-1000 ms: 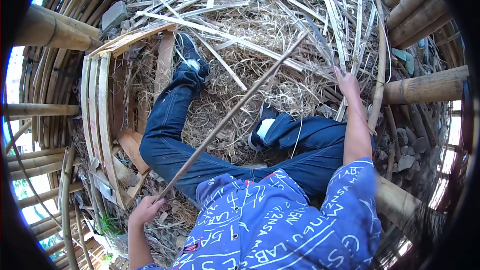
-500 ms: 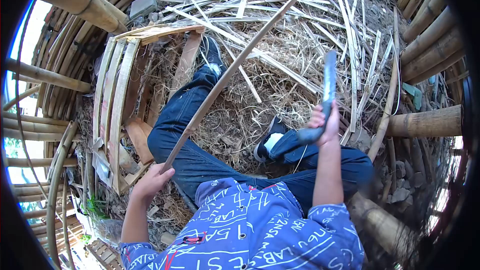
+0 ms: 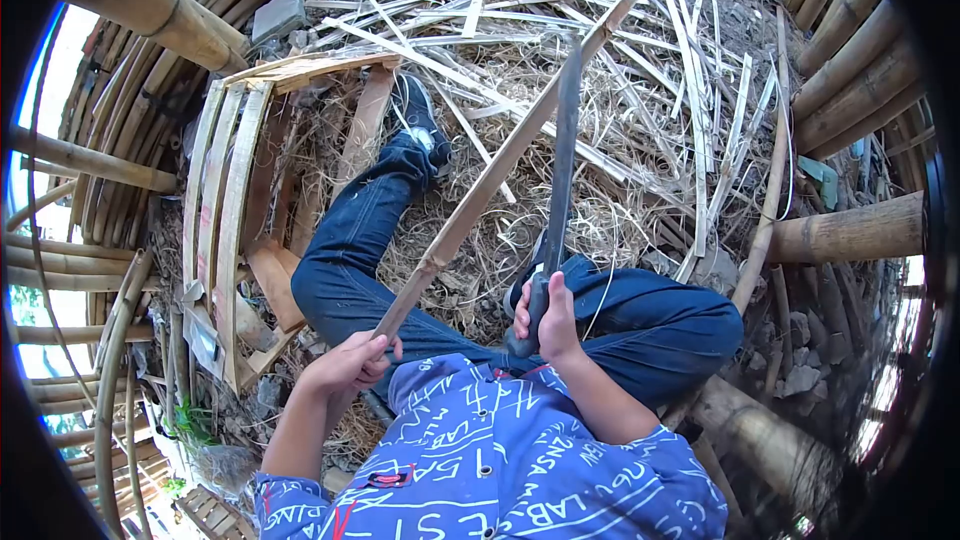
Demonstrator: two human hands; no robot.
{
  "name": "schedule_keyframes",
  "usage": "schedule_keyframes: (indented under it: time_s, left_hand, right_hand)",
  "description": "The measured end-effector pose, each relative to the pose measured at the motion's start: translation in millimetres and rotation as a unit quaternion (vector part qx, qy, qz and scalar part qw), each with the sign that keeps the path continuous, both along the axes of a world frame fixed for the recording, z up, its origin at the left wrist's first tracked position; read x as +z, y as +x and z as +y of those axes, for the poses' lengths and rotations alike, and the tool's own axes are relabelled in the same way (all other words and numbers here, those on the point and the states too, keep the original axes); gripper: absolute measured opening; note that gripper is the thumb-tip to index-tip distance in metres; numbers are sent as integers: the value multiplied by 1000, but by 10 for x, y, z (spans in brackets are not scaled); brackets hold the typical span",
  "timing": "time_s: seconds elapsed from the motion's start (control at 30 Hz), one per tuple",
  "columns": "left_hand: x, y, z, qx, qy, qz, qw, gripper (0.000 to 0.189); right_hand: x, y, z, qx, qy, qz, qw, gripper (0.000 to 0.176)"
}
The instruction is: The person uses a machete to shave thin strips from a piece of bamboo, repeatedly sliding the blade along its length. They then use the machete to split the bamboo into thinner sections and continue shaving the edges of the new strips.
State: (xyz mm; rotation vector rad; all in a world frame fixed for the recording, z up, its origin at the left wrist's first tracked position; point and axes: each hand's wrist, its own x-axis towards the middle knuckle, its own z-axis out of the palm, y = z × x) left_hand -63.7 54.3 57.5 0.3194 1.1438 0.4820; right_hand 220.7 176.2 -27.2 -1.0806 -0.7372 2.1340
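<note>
My left hand (image 3: 350, 362) is closed round the lower end of a long bamboo strip (image 3: 480, 190), which slants up and to the right over my legs. The fingers of my right hand (image 3: 550, 318) wrap round the dark handle of a long-bladed knife (image 3: 564, 160). The blade points up, its upper part beside or against the strip near the strip's far end; whether they touch I cannot tell. Part of the knife handle is hidden by my fingers.
A slatted wooden crate (image 3: 230, 210) lies at the left beside my leg. Thin split strips (image 3: 690, 70) and curly shavings (image 3: 490, 240) cover the ground ahead. A grey block (image 3: 279, 17) sits at the upper left. Bamboo poles (image 3: 850, 239) flank both sides.
My right hand has moved left and down with the knife, bringing the blade to the strip. The strip's far end has shifted right, and my left hand has moved slightly right.
</note>
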Motion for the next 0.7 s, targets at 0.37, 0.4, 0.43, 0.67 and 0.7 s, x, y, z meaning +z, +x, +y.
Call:
schedule_keyframes:
  time_s: [0.37, 0.4, 0.43, 0.67, 0.7]
  left_hand:
    - [-443, 335, 160, -6, -11, 6, 1000, 25]
    - [-470, 369, 148, -6, -14, 5, 1000, 25]
    - [-501, 402, 131, -17, -6, 25, 1000, 25]
    - [-877, 522, 6, -50, 32, 109, 992, 30]
    - [-887, 527, 13, -68, 33, 128, 989, 29]
  right_hand:
    - [123, 6, 376, 221, 364, -338, 839, 57]
    - [60, -3, 395, 233, 403, -373, 803, 58]
    - [-45, -7, 432, 260, 393, -407, 783, 63]
    - [-438, -14, 609, 323, 445, -486, 679, 72]
    - [-466, -7, 629, 333, 454, -497, 661, 71]
